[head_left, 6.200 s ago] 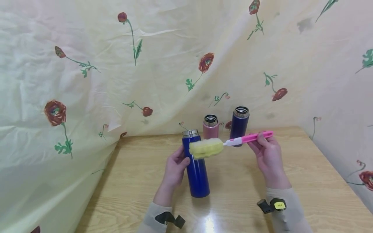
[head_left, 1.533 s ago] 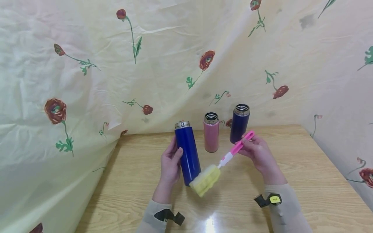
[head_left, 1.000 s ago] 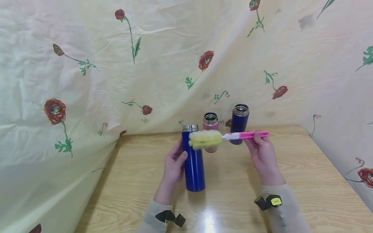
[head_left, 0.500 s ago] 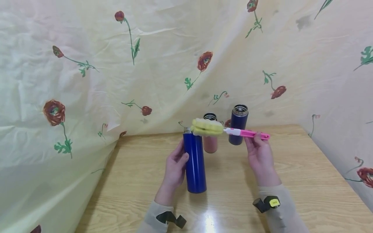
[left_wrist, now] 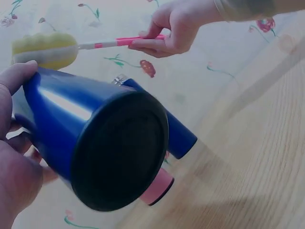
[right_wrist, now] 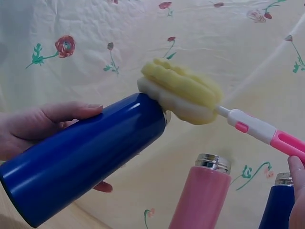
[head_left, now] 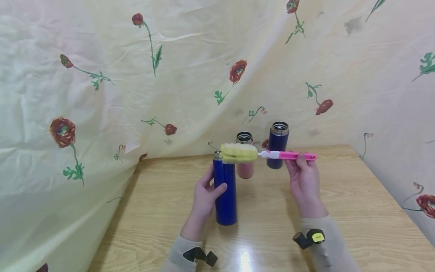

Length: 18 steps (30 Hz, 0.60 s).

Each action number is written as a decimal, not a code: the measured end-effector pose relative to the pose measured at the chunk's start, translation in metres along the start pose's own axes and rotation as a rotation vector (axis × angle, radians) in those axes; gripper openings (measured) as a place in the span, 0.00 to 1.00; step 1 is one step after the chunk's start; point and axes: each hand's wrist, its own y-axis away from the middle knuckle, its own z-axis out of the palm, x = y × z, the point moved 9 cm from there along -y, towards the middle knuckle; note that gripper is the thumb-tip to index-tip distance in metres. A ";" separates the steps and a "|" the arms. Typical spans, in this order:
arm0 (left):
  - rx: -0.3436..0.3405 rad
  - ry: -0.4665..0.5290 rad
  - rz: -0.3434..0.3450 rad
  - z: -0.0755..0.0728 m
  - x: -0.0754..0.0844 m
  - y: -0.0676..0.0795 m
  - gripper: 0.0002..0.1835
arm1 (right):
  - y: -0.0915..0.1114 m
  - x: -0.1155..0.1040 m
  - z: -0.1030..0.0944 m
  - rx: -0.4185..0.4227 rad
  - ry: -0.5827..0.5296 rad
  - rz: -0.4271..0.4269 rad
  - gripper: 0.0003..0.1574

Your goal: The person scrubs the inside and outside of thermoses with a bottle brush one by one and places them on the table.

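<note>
My left hand holds a tall blue thermos bottle by its side, thumb across the front. The bottle is lidless at its steel neck, and its black base shows in the left wrist view, lifted off the table. In my right hand the pink handle of a bottle brush is pinched between thumb and fingers. The brush's yellow and white sponge head lies level across the bottle's upper end, touching its shoulder in the right wrist view and partly hiding the neck.
Behind the brush stand a pink thermos bottle and, to its right, a dark blue one, both without lids. They are near the back edge of the wooden table, against a flowered cloth.
The sponge head has gone from the blue bottle's lower end up to its shoulder, and the brush has turned level. The bottle has become more upright. My left thumb has shifted slightly over it.
</note>
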 end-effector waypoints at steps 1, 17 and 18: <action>0.008 -0.015 -0.006 -0.001 0.000 0.000 0.46 | -0.001 -0.001 0.000 0.001 -0.001 -0.003 0.07; 0.041 0.060 0.003 -0.011 0.007 0.000 0.36 | -0.003 0.009 0.004 -0.169 0.346 0.064 0.05; 0.045 0.072 0.008 -0.012 0.008 -0.001 0.36 | -0.003 0.010 0.005 -0.199 0.364 0.077 0.04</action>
